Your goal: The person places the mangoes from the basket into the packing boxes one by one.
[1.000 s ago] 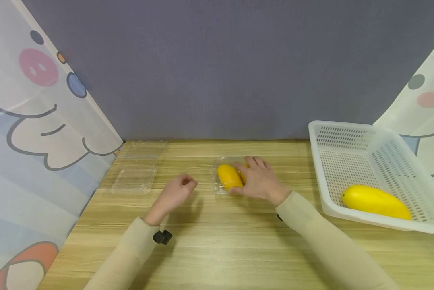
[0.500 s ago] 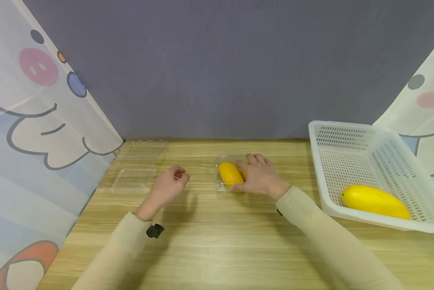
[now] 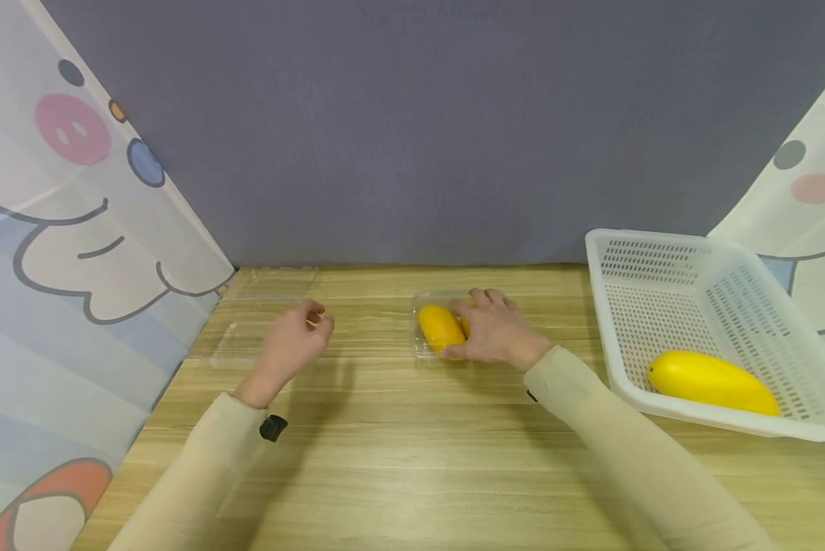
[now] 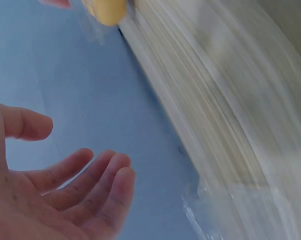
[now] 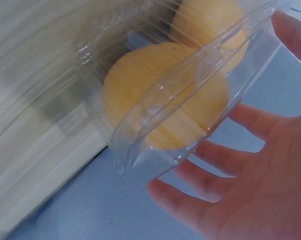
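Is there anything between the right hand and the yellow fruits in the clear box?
Yes: the clear box itself. In the right wrist view, its plastic wall lies between the right hand and both yellow fruits. Nothing else visible stands between them.

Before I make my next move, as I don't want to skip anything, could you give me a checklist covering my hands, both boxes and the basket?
1. Left hand free: ok, it holds nothing.
2. Right hand on the filled box: ok, it is touching it.
3. Two fruits inside that box: ok, both show in the right wrist view.
4. Filled box latched: cannot tell.
5. Left box fully in sight: not ok, the left hand partly covers it.
6. Basket emptied: not ok, one long fruit lies in it.
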### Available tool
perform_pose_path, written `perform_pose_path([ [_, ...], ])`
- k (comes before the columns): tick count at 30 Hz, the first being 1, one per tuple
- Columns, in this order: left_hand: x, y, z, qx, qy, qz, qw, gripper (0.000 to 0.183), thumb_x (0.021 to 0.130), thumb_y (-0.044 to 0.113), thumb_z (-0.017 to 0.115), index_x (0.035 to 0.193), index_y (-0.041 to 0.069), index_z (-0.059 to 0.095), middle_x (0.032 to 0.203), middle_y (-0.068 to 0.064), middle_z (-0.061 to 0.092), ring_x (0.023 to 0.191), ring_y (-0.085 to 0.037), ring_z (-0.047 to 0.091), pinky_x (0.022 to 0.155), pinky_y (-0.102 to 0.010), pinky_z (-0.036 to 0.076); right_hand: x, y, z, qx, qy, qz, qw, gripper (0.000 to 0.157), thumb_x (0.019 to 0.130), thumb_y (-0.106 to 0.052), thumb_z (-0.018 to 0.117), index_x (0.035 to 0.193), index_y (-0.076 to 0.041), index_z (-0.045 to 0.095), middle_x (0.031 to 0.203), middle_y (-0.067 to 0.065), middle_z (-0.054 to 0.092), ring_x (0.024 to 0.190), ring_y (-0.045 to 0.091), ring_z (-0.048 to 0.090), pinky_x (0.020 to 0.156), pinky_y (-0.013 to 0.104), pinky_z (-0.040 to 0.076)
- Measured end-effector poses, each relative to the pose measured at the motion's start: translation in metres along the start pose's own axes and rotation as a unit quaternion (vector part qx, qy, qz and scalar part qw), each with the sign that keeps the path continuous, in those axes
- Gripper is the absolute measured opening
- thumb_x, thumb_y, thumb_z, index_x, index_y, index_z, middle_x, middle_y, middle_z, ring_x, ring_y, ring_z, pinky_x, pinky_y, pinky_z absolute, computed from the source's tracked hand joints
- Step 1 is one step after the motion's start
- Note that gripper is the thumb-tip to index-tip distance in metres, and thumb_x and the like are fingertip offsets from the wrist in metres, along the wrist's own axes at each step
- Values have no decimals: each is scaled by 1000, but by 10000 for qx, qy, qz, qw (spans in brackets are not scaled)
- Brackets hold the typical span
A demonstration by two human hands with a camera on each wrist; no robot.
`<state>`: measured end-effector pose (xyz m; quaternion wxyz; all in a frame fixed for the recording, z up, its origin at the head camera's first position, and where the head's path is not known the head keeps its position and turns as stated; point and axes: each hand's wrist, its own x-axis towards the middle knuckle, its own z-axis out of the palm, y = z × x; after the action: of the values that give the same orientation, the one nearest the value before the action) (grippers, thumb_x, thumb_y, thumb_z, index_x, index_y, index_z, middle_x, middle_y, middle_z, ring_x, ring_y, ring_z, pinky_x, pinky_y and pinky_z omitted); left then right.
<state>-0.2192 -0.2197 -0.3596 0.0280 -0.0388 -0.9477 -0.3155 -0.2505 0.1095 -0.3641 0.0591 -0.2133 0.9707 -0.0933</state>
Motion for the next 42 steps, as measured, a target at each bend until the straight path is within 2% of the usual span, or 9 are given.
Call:
perform_pose_path([
  [13, 10, -23, -28, 715, 546, 48, 9959, 48, 103, 30, 46, 128, -9, 59, 118, -29, 65, 101, -46, 64, 84, -58, 52, 3, 3, -4, 25, -131, 31, 9999, 87, 85, -63, 71, 154, -15, 45, 155, 23, 37, 143, 48, 29, 115, 68, 24],
  [25, 16, -53, -51, 1037, 766, 8, 9917, 47, 104, 28, 44, 125, -12, 57, 115, -33, 62, 100, -49, 61, 80, -60, 50, 9, 8, -7, -56, -228, 89, 9997, 86, 86, -63, 70, 154, -17, 44, 155, 21, 37, 142, 46, 30, 115, 68, 25],
  [34, 20, -71, -64, 1235, 686, -262, 9896, 52, 104, 32, 41, 129, -12, 53, 118, -33, 60, 102, -51, 59, 79, -62, 49, 13, 13, -9, -115, -251, 76, 9996, 88, 86, -63, 69, 155, -16, 43, 156, 23, 36, 142, 47, 30, 114, 68, 26],
  [42, 20, -88, -72, 1266, 772, -436, 9880, 51, 103, 31, 42, 127, -13, 53, 116, -34, 59, 101, -51, 59, 74, -61, 49, 14, 16, -11, -136, -302, 145, 9993, 90, 85, -64, 69, 156, -16, 40, 157, 22, 34, 144, 47, 28, 115, 67, 25],
])
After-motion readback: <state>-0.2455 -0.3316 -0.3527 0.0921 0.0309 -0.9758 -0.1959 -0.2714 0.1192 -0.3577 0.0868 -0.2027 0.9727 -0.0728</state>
